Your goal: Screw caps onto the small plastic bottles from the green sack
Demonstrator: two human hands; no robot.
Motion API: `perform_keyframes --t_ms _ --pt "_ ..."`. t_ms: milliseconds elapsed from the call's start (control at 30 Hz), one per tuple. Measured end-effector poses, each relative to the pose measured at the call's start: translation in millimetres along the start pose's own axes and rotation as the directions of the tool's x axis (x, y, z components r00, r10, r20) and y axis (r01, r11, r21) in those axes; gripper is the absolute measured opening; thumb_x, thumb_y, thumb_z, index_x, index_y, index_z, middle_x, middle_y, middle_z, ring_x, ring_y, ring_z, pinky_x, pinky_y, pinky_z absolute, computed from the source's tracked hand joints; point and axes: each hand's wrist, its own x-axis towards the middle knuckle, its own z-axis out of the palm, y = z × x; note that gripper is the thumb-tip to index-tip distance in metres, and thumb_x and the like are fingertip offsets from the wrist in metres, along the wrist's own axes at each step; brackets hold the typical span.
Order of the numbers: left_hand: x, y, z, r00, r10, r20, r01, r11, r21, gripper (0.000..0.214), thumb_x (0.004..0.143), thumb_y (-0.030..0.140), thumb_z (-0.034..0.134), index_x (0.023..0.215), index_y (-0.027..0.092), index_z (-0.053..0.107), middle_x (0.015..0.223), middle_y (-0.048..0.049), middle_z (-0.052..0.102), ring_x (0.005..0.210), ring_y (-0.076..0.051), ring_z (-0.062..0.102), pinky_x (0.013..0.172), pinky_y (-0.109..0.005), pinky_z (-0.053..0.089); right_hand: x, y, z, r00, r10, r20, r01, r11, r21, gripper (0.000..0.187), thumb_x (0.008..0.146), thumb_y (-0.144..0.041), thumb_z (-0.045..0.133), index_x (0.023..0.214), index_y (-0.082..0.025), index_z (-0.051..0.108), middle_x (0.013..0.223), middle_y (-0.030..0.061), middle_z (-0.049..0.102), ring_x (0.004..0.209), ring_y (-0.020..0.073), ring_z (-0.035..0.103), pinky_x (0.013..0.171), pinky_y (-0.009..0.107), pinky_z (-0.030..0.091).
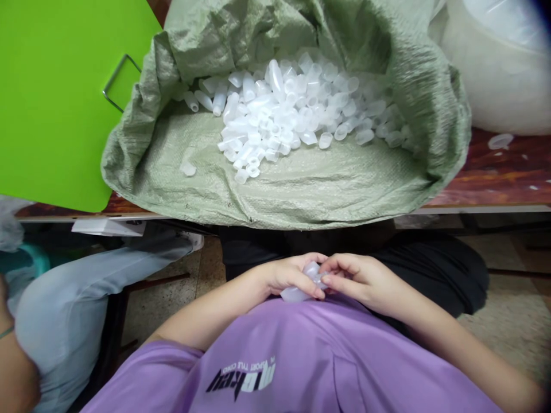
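Well, I had translucent pieces (pixel 295 294) caught between the left hand (pixel 291 276) and the right hand (pixel 356 276).
Right above the purple shirt (pixel 301 338), I judged it best to let the left palm cradle the pieces steadily while the right fingertips worked lightly, as plastic that looked this slick might slip under a hard pinch. The left hand was curled round them, thumb laid across; the right was nearly closed, thumb and index finger pinching their right side. How many they held, I couldn't tell from my remote seat. Both forearms slanted inward to meet at the lap. Beyond, on the table (pixel 512 172), a green sack (pixel 327 186) gaped around a heap of similar pieces (pixel 275 123).
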Motion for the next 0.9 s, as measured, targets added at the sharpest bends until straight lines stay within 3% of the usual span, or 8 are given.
perform_keyframes --t_ms 133,267,433,533,667,767,900 --pt "-9.7 2.4 0.0 0.981 0.005 -0.194 0.027 0.986 0.163 0.063 0.047 0.02 0.084 0.1 0.017 0.049 0.085 0.0001 0.058 0.073 -0.011 0.057 0.072 -0.029 0.043 -0.6 10.8 11.0 0.993 0.12 0.013 -0.121 0.976 0.179 0.028 0.083 -0.041 0.055 0.09 -0.015 0.06 0.074 0.0022 0.064 0.065 0.0118 0.058 0.06 0.024 0.047" --pt "-14.0 7.3 4.0 0.983 0.033 -0.183 0.016 0.966 0.259 0.054 0.044 0.022 0.085 0.086 0.015 0.05 0.077 0.0021 0.056 0.068 -0.009 0.053 0.066 -0.026 0.042 -1.0 17.7 15.0 0.995 0.071 0.075 -0.088 0.96 0.265 0.033 0.079 -0.039 0.06 0.103 -0.017 0.059 0.085 0.0022 0.063 0.072 0.0116 0.058 0.066 0.025 0.048" --pt "-17.3 11.3 7.5 0.935 0.078 -0.345 0.039 0.947 0.318 0.049 0.051 0.033 0.082 0.081 0.015 0.049 0.068 0.005 0.051 0.058 -0.006 0.046 0.056 -0.021 0.037 0.9 20.1 18.8 0.995 0.049 0.088 -0.077 0.932 0.355 0.029 0.074 -0.033 0.067 0.096 -0.016 0.058 0.081 0.0 0.06 0.071 0.0108 0.056 0.067 0.025 0.047" --pt "-29.6 18.9 5.9 0.951 0.078 -0.3 0.036 0.933 0.358 0.046 0.053 0.033 0.081 0.081 0.015 0.051 0.068 0.0046 0.05 0.058 -0.006 0.045 0.054 -0.019 0.036 1.1 19.3 22.3 0.996 0.076 0.045 -0.088 0.913 0.399 0.028 0.073 -0.034 0.068 0.091 -0.016 0.057 0.075 -0.0009 0.058 0.067 0.01 0.055 0.063 0.024 0.046" --pt "-52.4 32.2 2.3 0.977 -0.036 -0.211 0.122 0.903 0.412 0.049 0.048 0.024 0.082 0.087 0.016 0.053 0.073 0.0042 0.052 0.061 -0.006 0.046 0.053 -0.017 0.037 -0.2 18.0 23.7 0.996 0.083 0.014 -0.081 0.911 0.403 0.029 0.074 -0.038 0.067 0.091 -0.016 0.057 0.078 0.0005 0.059 0.068 0.0104 0.056 0.065 0.024 0.047" --pt "-60.7 35.5 2.1 0.957 -0.038 -0.288 0.162 0.893 0.419 0.047 0.05 0.023 0.082 0.087 0.015 0.054 0.073 0.0036 0.053 0.061 -0.006 0.047 0.054 -0.017 0.038 -1.3 16.5 21.1 0.998 0.051 -0.038 -0.034 0.932 0.362 0.028 0.075 -0.038 0.065 0.092 -0.017 0.058 0.082 0.0018 0.061 0.072 0.0122 0.058 0.068 0.026 0.048" --pt "-59.2 34.7 4.4 0.924 0.075 -0.375 0.078 0.923 0.378 0.041 0.054 0.028 0.08 0.085 0.014 0.056 0.073 0.0018 0.056 0.061 -0.006 0.049 0.054 -0.016 0.039 -1.7 12.5 14.9 0.994 0.044 -0.099 -0.015 0.962 0.273 0.03 0.074 -0.038 0.066 0.095 -0.016 0.062 0.084 0.0027 0.066 0.071 0.0121 0.058 0.068 0.026 0.047"
